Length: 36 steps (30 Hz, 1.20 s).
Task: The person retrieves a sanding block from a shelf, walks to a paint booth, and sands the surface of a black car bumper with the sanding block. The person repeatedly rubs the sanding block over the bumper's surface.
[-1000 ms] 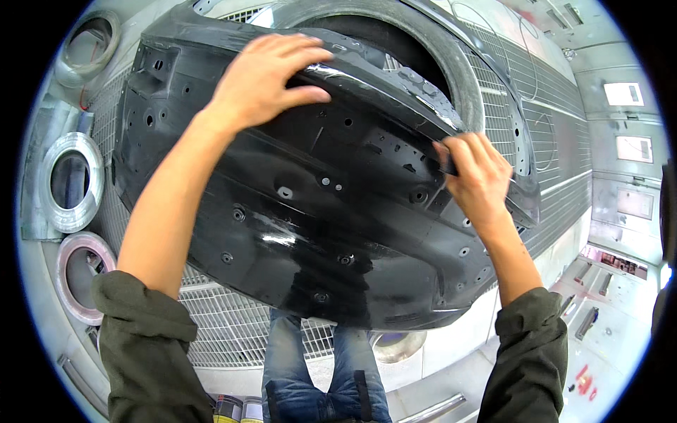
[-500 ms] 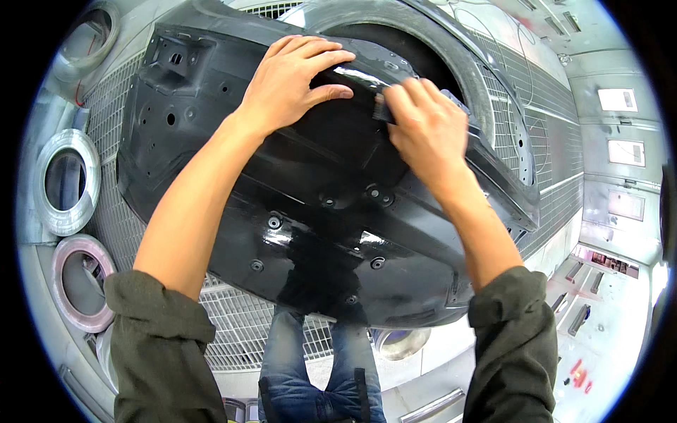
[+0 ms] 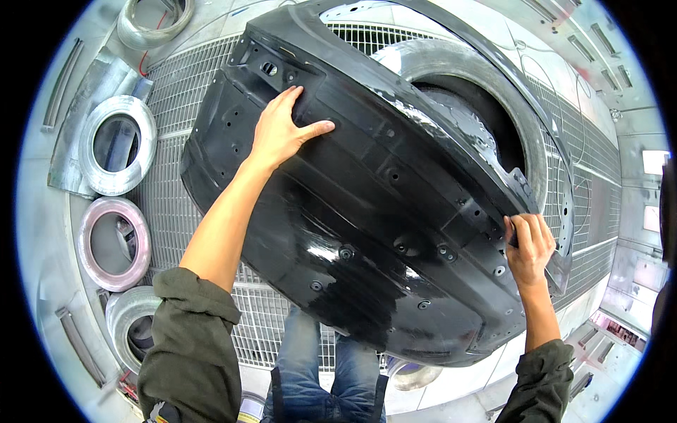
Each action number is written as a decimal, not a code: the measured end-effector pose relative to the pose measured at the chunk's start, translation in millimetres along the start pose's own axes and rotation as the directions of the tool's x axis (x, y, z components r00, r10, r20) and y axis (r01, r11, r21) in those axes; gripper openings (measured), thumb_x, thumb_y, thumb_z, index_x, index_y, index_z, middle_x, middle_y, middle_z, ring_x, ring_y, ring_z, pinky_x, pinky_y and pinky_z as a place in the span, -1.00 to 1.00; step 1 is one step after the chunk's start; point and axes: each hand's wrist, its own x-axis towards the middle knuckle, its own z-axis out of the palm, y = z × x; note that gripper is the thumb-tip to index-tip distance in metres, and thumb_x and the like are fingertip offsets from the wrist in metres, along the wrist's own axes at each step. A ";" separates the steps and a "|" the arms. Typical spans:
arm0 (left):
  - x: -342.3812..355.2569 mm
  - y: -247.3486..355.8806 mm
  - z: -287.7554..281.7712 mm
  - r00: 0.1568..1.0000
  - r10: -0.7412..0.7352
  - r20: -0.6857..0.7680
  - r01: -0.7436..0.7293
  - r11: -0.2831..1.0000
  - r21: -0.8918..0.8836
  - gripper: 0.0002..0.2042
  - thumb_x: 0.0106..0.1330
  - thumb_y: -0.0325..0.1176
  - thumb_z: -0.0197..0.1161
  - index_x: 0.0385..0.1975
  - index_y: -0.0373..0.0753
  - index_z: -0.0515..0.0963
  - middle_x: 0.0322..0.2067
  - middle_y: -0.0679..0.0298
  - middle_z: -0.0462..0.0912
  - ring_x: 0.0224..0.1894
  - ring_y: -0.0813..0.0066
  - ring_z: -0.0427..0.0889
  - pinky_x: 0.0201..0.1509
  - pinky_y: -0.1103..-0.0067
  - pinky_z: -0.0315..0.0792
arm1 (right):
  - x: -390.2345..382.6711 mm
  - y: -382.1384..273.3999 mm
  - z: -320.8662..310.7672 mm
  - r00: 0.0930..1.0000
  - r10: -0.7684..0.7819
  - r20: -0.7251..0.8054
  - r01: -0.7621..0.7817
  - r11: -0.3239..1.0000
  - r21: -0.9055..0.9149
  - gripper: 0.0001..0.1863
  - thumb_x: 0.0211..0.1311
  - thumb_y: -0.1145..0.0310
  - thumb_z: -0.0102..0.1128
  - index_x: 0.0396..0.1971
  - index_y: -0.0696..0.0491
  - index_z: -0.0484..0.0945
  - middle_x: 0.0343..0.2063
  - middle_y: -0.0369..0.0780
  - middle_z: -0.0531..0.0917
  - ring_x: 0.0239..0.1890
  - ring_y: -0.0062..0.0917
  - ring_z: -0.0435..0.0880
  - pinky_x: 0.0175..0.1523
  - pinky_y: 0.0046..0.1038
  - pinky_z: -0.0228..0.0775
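Head view: the black car panel (image 3: 338, 183) slants across before me. My left hand (image 3: 276, 134) lies on it near the recessed corner, thumb spread from the fingers; my right hand (image 3: 532, 247) pinches a small dark piece (image 3: 512, 238) at its edge. My 2 hands are farther apart than 0.5 s ago. Beyond sits 1 tyre (image 3: 529, 134), over floor grating (image 3: 169, 176).
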 end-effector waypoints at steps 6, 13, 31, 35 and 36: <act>17.7 -6.1 0.5 0.991 0.128 0.039 -0.130 0.990 0.045 0.12 -0.04 0.35 0.50 0.43 -0.33 0.30 0.44 -0.04 0.31 0.49 0.05 0.27 0.54 0.28 0.20 | 65.4 -34.9 37.7 0.998 0.005 0.069 -0.006 1.000 0.008 -0.80 0.00 0.49 0.42 -0.37 0.10 0.57 -0.44 -0.23 0.58 -0.38 -0.32 0.58 -0.30 -0.32 0.41; 15.6 -23.4 -6.9 0.963 0.264 0.053 -0.264 0.965 -0.011 0.09 0.02 0.28 0.50 0.47 -0.33 0.24 0.45 -0.05 0.28 0.50 0.02 0.25 0.54 0.24 0.18 | 190.6 -105.7 92.1 1.000 -0.007 -0.020 0.006 1.000 -0.019 -0.75 -0.20 0.48 0.32 -0.43 0.01 0.49 -0.44 -0.27 0.49 -0.32 -0.37 0.57 -0.24 -0.36 0.48; 114.3 -228.2 -70.9 0.989 -0.068 -0.131 0.060 0.996 -0.064 -0.29 0.45 0.15 0.18 0.34 -0.36 0.40 0.38 -0.09 0.38 0.45 -0.01 0.32 0.49 0.28 0.22 | 135.7 -80.7 54.6 0.995 0.073 0.061 -0.070 0.996 -0.061 -0.81 0.05 0.53 0.46 -0.40 0.10 0.56 -0.47 -0.23 0.60 -0.44 -0.36 0.59 -0.35 -0.35 0.41; 136.0 -254.4 -73.9 0.969 -0.248 -0.007 0.243 0.954 -0.174 -0.23 0.42 0.24 0.19 0.38 -0.33 0.39 0.30 -0.08 0.51 0.36 0.11 0.48 0.44 0.38 0.28 | 184.7 -107.4 80.4 0.984 0.078 0.159 -0.068 0.995 -0.069 -0.81 0.02 0.48 0.43 -0.40 0.08 0.56 -0.46 -0.25 0.56 -0.41 -0.35 0.55 -0.33 -0.34 0.39; 140.0 -257.5 -75.4 0.962 -0.272 0.035 0.274 0.945 -0.176 -0.18 0.37 0.29 0.21 0.38 -0.33 0.39 0.26 -0.13 0.54 0.33 0.04 0.51 0.41 0.33 0.33 | 199.6 -114.5 87.8 0.990 0.053 0.133 -0.045 0.997 -0.063 -0.81 0.02 0.48 0.43 -0.40 0.08 0.56 -0.45 -0.25 0.56 -0.41 -0.36 0.55 -0.33 -0.34 0.39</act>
